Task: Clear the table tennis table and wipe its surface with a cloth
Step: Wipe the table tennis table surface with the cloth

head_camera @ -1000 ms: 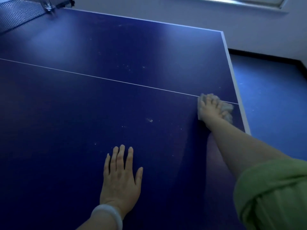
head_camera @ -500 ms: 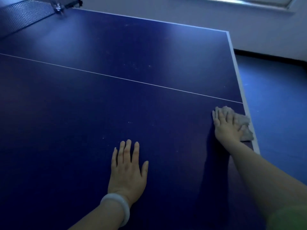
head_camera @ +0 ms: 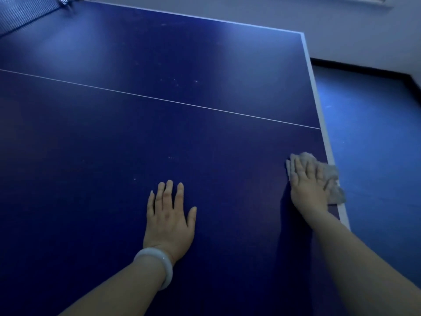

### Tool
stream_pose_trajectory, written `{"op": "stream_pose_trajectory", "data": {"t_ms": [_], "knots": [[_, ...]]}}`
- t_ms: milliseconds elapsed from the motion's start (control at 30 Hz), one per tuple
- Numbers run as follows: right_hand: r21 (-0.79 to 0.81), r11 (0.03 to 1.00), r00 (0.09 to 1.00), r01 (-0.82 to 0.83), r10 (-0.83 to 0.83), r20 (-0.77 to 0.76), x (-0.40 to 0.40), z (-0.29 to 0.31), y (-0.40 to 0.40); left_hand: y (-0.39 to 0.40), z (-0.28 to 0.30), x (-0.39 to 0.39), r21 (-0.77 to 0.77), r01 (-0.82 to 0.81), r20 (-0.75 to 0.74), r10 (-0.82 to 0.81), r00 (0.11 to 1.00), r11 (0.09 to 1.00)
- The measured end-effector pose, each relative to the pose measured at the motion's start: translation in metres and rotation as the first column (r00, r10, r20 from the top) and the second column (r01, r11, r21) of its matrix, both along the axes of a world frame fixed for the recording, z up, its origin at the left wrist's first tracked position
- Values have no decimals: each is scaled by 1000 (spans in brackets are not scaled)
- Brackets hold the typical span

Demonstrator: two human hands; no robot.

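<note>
The dark blue table tennis table [head_camera: 159, 124] fills most of the view, with a thin white centre line running across it. My right hand [head_camera: 306, 185] presses flat, fingers straight, on a grey cloth [head_camera: 331, 179] at the table's right edge; part of the cloth hangs over the white border. My left hand [head_camera: 169, 215] rests flat on the surface near the middle, fingers spread, a pale bangle on its wrist. A few faint white specks dot the surface near the centre line.
The net [head_camera: 25, 12] and its post stand at the far left corner. Blue floor [head_camera: 376, 137] lies to the right of the table, meeting a pale wall [head_camera: 296, 12] with a dark skirting strip.
My right hand has slid the cloth along the right edge towards me, away from the centre line. My left hand has stayed flat on the table in about the same spot.
</note>
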State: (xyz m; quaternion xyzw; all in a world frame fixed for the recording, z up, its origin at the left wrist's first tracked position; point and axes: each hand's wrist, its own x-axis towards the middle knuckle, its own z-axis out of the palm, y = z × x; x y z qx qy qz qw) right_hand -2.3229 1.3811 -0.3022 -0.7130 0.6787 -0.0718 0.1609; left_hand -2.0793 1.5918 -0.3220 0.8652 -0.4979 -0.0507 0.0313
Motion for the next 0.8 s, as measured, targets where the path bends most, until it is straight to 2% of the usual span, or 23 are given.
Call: {"op": "stream_pose_trajectory", "data": {"t_ms": [33, 67, 100, 167, 233, 267, 333, 367, 400, 433, 467, 500, 533, 600, 667, 733, 800], "knots": [[-1, 998, 998, 69, -69, -6, 7, 3, 11, 0, 0, 0, 5, 1, 4, -1, 1000, 1000], [-34, 998, 996, 59, -61, -59, 20, 1, 26, 0, 0, 0, 8, 4, 10, -4, 1000, 1000], [-76, 997, 993, -29, 19, -118, 36, -3, 44, 0, 0, -1, 10, 6, 15, -7, 1000, 1000], [-127, 935, 936, -332, 310, -168, 71, -12, 81, 0, 1, -2, 17, 10, 12, -10, 1000, 1000], [-94, 778, 780, -621, 601, -176, 88, -16, 112, 1, 3, -2, 14, 8, 0, -8, 1000, 1000], [-78, 695, 695, -715, 695, -186, 87, -14, 116, 1, 3, -1, 9, 6, -5, -6, 1000, 1000], [-123, 588, 597, -799, 753, -279, 63, -11, 106, 1, 2, 0, 9, 8, -20, -8, 1000, 1000], [-138, 625, 631, -768, 702, -330, 44, -12, 99, 1, 1, 1, 12, 10, -23, -9, 1000, 1000], [-117, 739, 727, -664, 600, -335, 24, -12, 95, 1, 1, 1, 12, 11, -19, -11, 1000, 1000], [-70, 874, 851, -480, 445, -280, 6, -11, 95, 1, 1, 1, 10, 13, -12, -13, 1000, 1000], [-31, 961, 940, -273, 260, -219, -4, -8, 103, 1, 1, 1, 7, 16, -5, -16, 1000, 1000], [-7, 994, 977, -113, 109, -184, -3, -4, 116, 1, 1, 2, 9, 19, -4, -19, 1000, 1000], [-6, 1000, 983, -28, 26, -180, 9, -2, 133, 2, 1, 2, 14, 20, -9, -20, 1000, 1000], [-45, 998, 983, -35, 26, -184, 48, -3, 169, 4, 2, 2, 12, 21, -22, -21, 1000, 1000], [-59, 987, 979, -150, 140, -151, 92, -8, 193, 5, 5, 2, -15, 28, -60, -28, 998, 1000], [-49, 970, 962, -236, 227, -149, 122, -15, 205, 6, 9, 4, -82, 46, -168, -59, 984, 996], [-38, 968, 954, -246, 235, -186, 130, -20, 204, 12, 13, 10, -209, 62, -329, -130, 935, 976]]}}
